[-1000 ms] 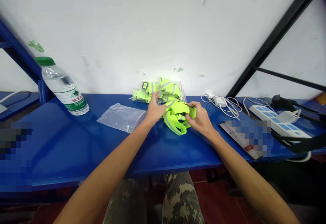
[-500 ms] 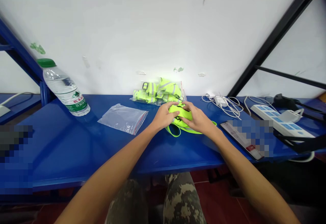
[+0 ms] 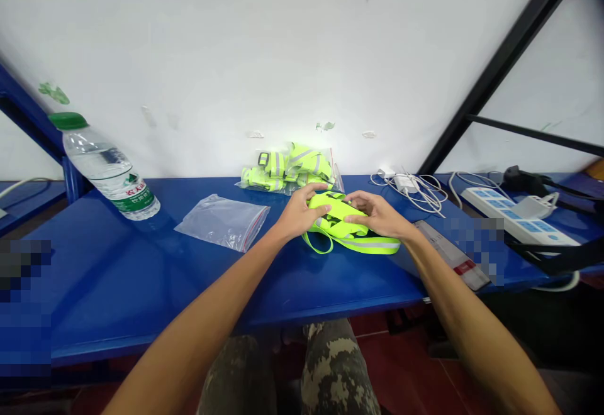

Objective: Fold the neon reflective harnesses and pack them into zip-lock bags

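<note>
A bundle of neon-yellow reflective strap [image 3: 337, 214], folded and with black parts showing, lies on the blue table in front of me. My left hand [image 3: 302, 210] grips its left end, thumb on top and fingers behind. At the right end, my right hand [image 3: 377, 214] holds the folds between thumb and fingers. A narrow loop hangs out at the lower left, and a length with a grey stripe runs along the front. Just behind, against the wall, sits a clear bag [image 3: 287, 170] with more of these straps and a black buckle. A flat clear zip bag [image 3: 224, 221] lies to the left.
A large water bottle [image 3: 111, 173] with a green cap stands at the left. To the right are a coiled white charger cable [image 3: 418, 185], a phone [image 3: 448, 251] partly under my right forearm, and a white power strip [image 3: 519, 214]. Metal frame bars rise on both sides.
My right hand has shifted outward, away from my left, uncovering more of the strap bundle and its front length. The view has turned slightly.
</note>
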Demonstrator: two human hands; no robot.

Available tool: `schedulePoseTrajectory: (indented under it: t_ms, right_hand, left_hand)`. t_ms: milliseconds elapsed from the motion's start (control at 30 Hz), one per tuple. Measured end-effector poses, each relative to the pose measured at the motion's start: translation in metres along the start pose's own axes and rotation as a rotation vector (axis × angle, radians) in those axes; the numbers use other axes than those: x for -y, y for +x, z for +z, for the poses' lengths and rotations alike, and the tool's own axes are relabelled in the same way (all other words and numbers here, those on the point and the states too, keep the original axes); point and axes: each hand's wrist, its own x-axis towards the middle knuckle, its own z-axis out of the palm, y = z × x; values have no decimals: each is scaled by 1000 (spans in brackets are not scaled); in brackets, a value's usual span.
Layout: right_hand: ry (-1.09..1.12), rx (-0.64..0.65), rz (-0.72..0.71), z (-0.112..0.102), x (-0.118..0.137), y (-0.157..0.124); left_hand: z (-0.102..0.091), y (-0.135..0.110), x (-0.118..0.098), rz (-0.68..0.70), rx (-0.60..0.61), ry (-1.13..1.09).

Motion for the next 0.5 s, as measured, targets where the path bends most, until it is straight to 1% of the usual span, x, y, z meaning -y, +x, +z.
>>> schedulePoseTrajectory:
  t_ms: [33, 100, 167, 233, 267, 333, 400, 433, 467, 500]
  right_hand:
    - [55, -22, 28, -2, -2, 1]
    - [86, -133, 51, -6, -8, 4]
    - [25, -283, 29, -11, -14, 7]
    - [-121, -424, 18, -21, -21, 9]
    - [-232, -482, 32, -28, -25, 9]
    - [-514, -558, 80, -44, -30, 13]
    - [-733, -567, 106, -57, -32, 26]
    - [-755, -551, 107, -60, -33, 37]
    - [-701, -536, 110, -59, -33, 51]
    - [-588, -510, 120, -56, -33, 67]
  left_hand:
    - [0, 0, -2, 3, -41, 22]
    - [-1, -2, -5, 34, -157, 158]
    - [-1, -5, -9, 96, -254, 382]
    - [0, -8, -11, 126, -273, 580]
    - [1, -11, -10, 123, -252, 642]
    - [7, -15, -5, 112, -166, 716]
    - [17, -19, 1, 152, -63, 763]
    - [23, -21, 4, 193, -3, 768]
    - [28, -23, 6, 233, 59, 748]
    - [33, -24, 8, 264, 112, 707]
